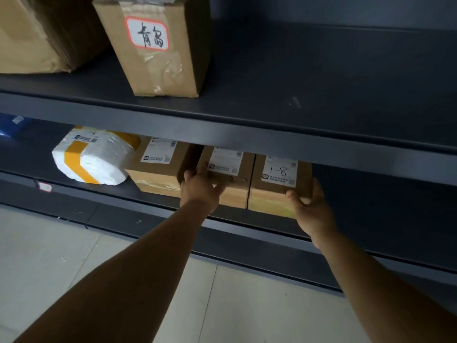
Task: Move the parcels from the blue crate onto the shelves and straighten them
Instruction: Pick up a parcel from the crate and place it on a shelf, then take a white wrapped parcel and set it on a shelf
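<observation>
Three brown cardboard parcels stand side by side on the lower shelf (148, 201). My left hand (200, 188) grips the front left corner of the middle parcel (235, 194), fingers over its top. My right hand (309, 206) holds the front right corner of the right parcel (269, 196), whose white label is marked "1-8". The middle and right parcels touch each other. The left parcel (158, 169) sits just beside my left hand. The blue crate is not in view.
A white foam parcel with yellow tape (91, 159) lies left of the brown ones. On the upper shelf (272, 134) stand a tall labelled box (155, 50) and a larger carton (32, 35). A blue object (10, 127) shows at far left. Pale floor tiles lie below.
</observation>
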Motion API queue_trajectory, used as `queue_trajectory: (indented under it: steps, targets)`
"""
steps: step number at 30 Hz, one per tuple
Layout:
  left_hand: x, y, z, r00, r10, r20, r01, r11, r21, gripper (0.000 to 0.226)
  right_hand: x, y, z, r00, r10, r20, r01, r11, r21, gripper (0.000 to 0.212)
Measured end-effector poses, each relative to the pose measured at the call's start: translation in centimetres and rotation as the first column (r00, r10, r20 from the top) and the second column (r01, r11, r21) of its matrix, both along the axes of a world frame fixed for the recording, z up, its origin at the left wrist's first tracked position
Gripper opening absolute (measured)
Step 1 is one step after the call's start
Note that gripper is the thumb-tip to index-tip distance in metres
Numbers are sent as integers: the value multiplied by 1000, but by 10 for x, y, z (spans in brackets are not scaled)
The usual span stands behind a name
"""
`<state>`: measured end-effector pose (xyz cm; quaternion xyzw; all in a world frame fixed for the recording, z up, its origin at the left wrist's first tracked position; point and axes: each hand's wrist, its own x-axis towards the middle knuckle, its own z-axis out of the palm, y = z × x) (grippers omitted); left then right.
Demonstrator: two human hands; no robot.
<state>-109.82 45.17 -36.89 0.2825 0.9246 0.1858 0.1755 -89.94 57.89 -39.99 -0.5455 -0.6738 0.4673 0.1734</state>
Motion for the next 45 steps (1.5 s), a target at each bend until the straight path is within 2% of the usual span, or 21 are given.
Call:
queue_trajectory:
  steps: [5, 10, 13, 18, 23, 33, 40, 45]
  targets:
    - [-4, 10, 7, 989, -76, -125, 69, 996, -63, 72, -16, 9, -3, 998, -18, 67, 17, 1000, 16, 76]
    - [15, -7, 23, 977, -156, -144, 143, 985, -93, 78, -1, -14, 12, 993, 29, 111, -31, 999, 17, 73]
    - [39, -26, 35, 962, -243, -124, 231, 968, -99, 78, 15, -46, 34, 977, 112, 180, -124, 991, 56, 66]
    - [88, -75, 70, 905, -402, -138, 381, 912, -152, 80, 52, -111, 79, 879, 261, 399, -329, 937, 113, 84]
    - [143, -131, 119, 861, -499, -98, 480, 861, -170, 78, 94, -175, 131, 796, 279, 538, -431, 884, 179, 87]
    - [263, -237, 217, 726, -666, -170, 641, 745, -184, 76, 220, -303, 236, 801, 116, 587, -303, 925, 230, 84]
    - [362, -266, 254, 578, -796, -179, 791, 600, -116, 74, 322, -365, 283, 811, -24, 584, -105, 977, 187, 85]
    - [440, -273, 273, 446, -876, -184, 882, 465, -79, 75, 397, -397, 306, 781, -185, 597, 47, 970, 239, 86]
